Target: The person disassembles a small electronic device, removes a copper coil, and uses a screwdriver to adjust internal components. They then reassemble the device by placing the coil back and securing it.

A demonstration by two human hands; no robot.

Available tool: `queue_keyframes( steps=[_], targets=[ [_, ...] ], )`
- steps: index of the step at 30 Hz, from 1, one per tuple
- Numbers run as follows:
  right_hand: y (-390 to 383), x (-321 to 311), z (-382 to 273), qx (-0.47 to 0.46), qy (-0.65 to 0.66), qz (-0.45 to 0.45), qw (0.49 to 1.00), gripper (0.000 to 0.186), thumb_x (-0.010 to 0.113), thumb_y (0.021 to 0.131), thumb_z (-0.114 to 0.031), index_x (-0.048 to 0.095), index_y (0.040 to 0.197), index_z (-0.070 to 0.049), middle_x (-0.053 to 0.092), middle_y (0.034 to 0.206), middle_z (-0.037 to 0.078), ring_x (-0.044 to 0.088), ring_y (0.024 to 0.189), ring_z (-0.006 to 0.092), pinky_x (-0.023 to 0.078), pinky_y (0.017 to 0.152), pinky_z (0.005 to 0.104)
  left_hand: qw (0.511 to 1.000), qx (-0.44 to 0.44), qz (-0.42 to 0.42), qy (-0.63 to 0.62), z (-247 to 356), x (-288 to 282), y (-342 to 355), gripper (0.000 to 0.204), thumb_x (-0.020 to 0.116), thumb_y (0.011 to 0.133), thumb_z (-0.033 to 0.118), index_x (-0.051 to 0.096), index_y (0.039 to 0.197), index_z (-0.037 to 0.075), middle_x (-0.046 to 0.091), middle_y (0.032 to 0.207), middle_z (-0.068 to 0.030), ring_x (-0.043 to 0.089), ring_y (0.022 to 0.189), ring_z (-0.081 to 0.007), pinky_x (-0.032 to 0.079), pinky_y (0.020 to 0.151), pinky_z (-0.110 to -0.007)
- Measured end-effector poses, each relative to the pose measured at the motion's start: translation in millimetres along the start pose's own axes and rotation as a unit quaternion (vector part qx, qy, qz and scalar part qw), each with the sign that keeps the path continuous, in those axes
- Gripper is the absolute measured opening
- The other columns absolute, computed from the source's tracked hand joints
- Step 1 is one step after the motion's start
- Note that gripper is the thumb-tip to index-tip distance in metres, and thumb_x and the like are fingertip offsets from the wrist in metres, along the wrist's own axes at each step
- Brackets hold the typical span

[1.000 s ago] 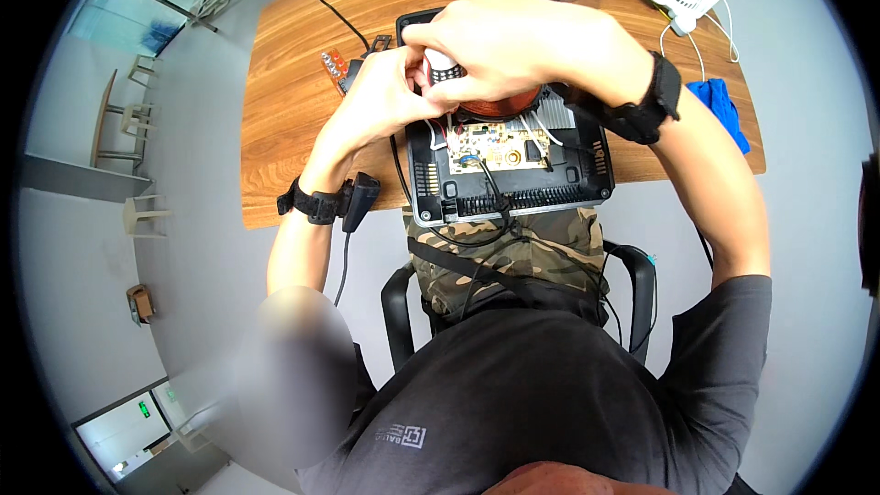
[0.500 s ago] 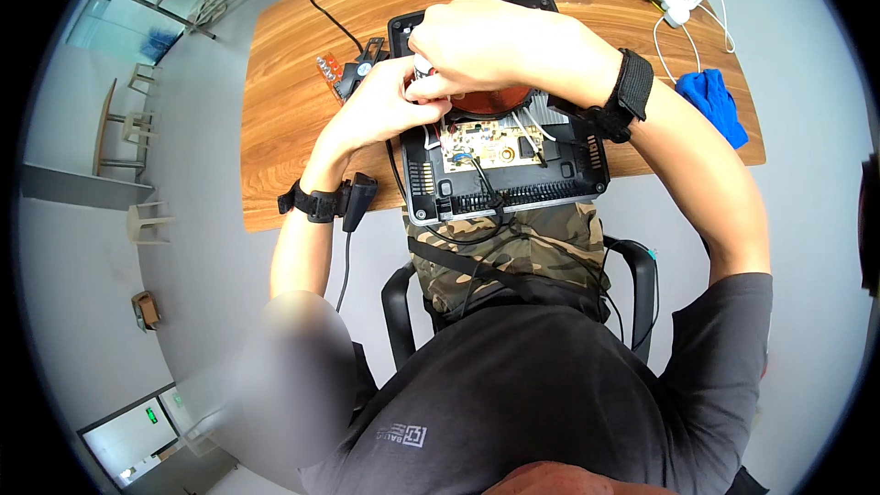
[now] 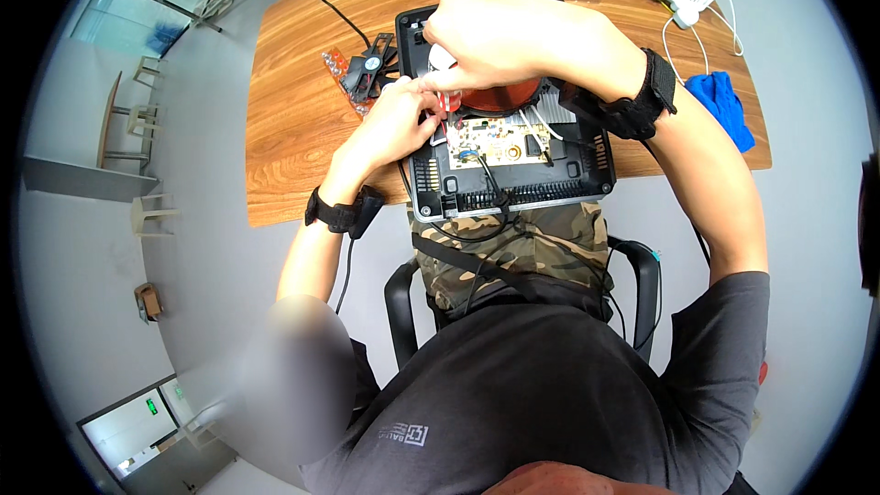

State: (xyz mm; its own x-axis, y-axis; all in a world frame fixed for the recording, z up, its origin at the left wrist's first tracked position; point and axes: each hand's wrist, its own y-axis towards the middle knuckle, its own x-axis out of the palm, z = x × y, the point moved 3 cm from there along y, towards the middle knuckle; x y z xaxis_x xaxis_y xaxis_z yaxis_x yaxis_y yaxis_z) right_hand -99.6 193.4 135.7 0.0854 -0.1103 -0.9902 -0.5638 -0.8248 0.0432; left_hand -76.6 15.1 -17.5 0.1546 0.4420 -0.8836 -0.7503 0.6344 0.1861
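Both hands have drawn closer over the open black casing (image 3: 513,185); the left hand (image 3: 396,124) pinches a small white part (image 3: 442,60); the right hand (image 3: 513,37) curls over it, grip hidden; inside lie a circuit board (image 3: 500,139) and red coil (image 3: 500,96); the wooden table (image 3: 293,128) stands on grey floor (image 3: 183,257).

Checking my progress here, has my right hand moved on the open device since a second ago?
Cannot tell: the right hand sits over the device's far left corner, as before; only the camera shifted.
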Motion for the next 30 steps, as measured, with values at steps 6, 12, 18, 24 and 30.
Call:
queue_keyframes(
  steps=[6, 12, 18, 24, 30],
  targets=[
    [-5.5, -21.4, 0.1, -0.001, 0.021, 0.063, 0.998, 0.054, 0.070, 0.093, -0.047, 0.073, 0.085, 0.007, 0.069, 0.074, 0.027, 0.072, 0.076, 0.0438, 0.060, 0.072, 0.0491, 0.998, -0.045, -0.038, -0.004, -1.6, 9.9, -4.2, 0.016, 0.067, 0.086, 0.007, 0.079, 0.096, 0.006, 0.064, 0.108, -0.0122, 0.057, 0.107, -0.0324, 0.043, 0.095, -0.045],
    [-17.8, -52.0, 5.4, 0.007, 0.097, 0.020, 0.995, 0.049, 0.063, 0.098, -0.042, 0.076, 0.084, 0.004, 0.070, 0.077, 0.028, 0.070, 0.073, 0.0434, 0.057, 0.070, 0.0487, 0.996, -0.076, -0.038, 0.016, 14.3, 8.4, -7.3, 0.024, 0.060, 0.086, 0.000, 0.079, 0.098, 0.008, 0.059, 0.107, -0.0105, 0.053, 0.108, -0.0297, 0.037, 0.092, -0.044],
    [-22.2, -52.1, 9.7, 0.032, 0.107, -0.012, 0.994, 0.049, 0.062, 0.098, -0.043, 0.076, 0.086, 0.002, 0.071, 0.077, 0.026, 0.071, 0.072, 0.0416, 0.057, 0.069, 0.0485, 0.996, -0.084, -0.037, 0.010, 13.2, 12.2, -5.8, 0.028, 0.054, 0.087, -0.005, 0.077, 0.097, 0.007, 0.056, 0.107, -0.0094, 0.050, 0.105, -0.0302, 0.033, 0.085, -0.043],
    [-26.1, -47.7, 15.0, 0.049, 0.084, 0.007, 0.995, 0.052, 0.064, 0.098, -0.047, 0.075, 0.086, 0.003, 0.069, 0.074, 0.025, 0.071, 0.071, 0.0412, 0.057, 0.068, 0.0473, 0.995, -0.083, -0.049, 0.008, 13.4, 12.0, -3.2, 0.026, 0.055, 0.087, -0.004, 0.076, 0.098, 0.008, 0.055, 0.106, -0.0095, 0.049, 0.105, -0.0291, 0.032, 0.085, -0.041],
    [-32.6, -26.3, 31.2, 0.027, 0.027, 0.102, 0.994, 0.059, 0.068, 0.097, -0.051, 0.067, 0.079, 0.005, 0.062, 0.063, 0.023, 0.065, 0.061, 0.0389, 0.053, 0.061, 0.0442, 0.996, -0.080, -0.029, 0.027, 11.7, 14.0, -4.8, 0.024, 0.057, 0.089, -0.002, 0.077, 0.098, 0.010, 0.057, 0.104, -0.0090, 0.051, 0.104, -0.0294, 0.033, 0.086, -0.042]
  ],
)
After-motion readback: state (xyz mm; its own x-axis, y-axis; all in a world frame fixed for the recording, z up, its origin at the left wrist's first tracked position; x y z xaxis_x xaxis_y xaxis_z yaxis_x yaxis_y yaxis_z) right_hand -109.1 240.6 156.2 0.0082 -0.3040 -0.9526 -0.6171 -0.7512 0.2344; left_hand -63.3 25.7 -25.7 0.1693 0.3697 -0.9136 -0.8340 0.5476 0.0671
